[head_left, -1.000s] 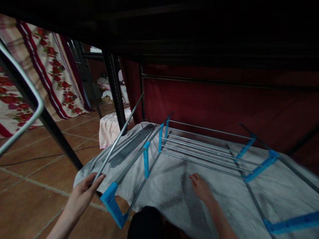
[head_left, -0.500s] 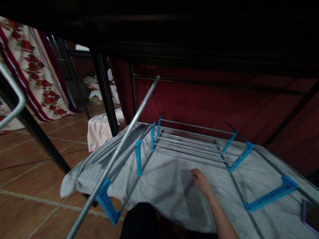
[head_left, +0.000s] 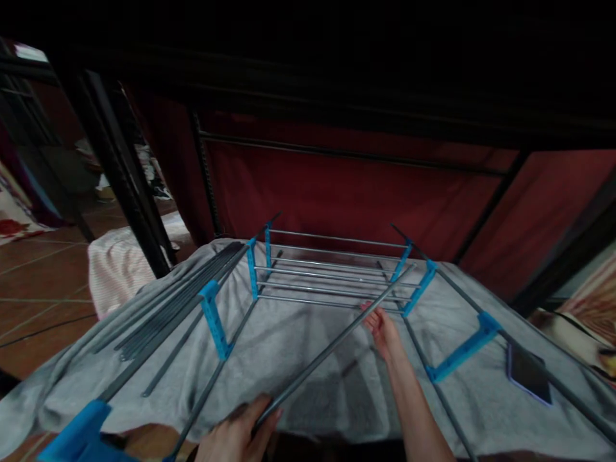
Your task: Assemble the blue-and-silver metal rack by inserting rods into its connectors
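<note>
A long grey metal rod slants across the front of a rack frame. My left hand is wrapped round its near end, at the bottom of the view. By the rod's far part is my right hand, palm up with the fingers stretched out. Its fingertips reach under or against the rod; whether they touch it I cannot tell. The frame has blue plastic brackets on long side poles. Several thin crossbars join its two sides at the far end.
The frame rests on a grey blanket. Loose grey rods lie in a bunch at the left. A phone lies at the right. Dark bed posts and a low dark overhead structure surround the space, with a red curtain behind.
The rod has swung from upright at the left down across the frame. My left hand has come into view on it. My right hand has opened towards the rod, and the view has turned right.
</note>
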The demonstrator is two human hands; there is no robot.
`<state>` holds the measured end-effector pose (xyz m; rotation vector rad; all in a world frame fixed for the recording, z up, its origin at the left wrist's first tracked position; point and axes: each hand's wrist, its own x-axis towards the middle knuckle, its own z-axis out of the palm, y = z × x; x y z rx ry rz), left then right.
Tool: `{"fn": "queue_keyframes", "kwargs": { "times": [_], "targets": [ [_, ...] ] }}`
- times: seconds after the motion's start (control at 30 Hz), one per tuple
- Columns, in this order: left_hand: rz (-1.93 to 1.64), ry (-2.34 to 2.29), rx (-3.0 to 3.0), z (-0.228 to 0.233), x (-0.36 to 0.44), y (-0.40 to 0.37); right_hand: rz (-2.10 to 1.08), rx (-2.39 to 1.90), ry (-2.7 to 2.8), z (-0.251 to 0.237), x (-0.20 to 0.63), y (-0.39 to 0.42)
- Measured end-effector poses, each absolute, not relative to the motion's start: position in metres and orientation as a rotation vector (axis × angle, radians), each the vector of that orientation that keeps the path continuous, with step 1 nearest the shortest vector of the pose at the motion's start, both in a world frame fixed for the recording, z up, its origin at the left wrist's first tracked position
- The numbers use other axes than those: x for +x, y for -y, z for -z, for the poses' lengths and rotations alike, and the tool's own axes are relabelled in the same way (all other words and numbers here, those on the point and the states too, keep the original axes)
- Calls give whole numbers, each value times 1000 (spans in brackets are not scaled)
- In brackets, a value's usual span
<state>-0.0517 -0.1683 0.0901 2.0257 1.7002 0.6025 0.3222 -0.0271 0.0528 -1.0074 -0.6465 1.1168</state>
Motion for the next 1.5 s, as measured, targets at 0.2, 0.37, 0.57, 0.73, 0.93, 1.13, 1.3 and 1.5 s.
{"fn": "queue_keyframes", "kwargs": {
  "times": [0.2, 0.37, 0.57, 0.73, 0.93, 1.13, 1.3, 1.5],
  "targets": [
    [-580, -1827, 2224, -103, -23, 121, -1152, -783, 518, -73, 348, 30],
    [-595, -1762, 2325, -106, -27, 81, -1074, -804, 528, -82, 362, 30],
    [-625, -1691, 2529, -121, -27, 46, -993, -752, 507, -92, 361, 21],
    [-618, -1677, 2702, -156, 2, 20, -990, -743, 501, -99, 366, 15],
    [-765, -1702, 2794, -178, 36, -14, -983, -756, 451, -94, 385, 8],
    [-822, -1609, 2859, -184, 52, -51, -947, -779, 385, -90, 387, -1],
    [-1001, -1641, 2756, -169, 39, -63, -936, -813, 422, -86, 372, -6],
    [-1303, -1952, 2460, -150, 11, -63, -916, -857, 455, -78, 364, -11]
  ]
}}
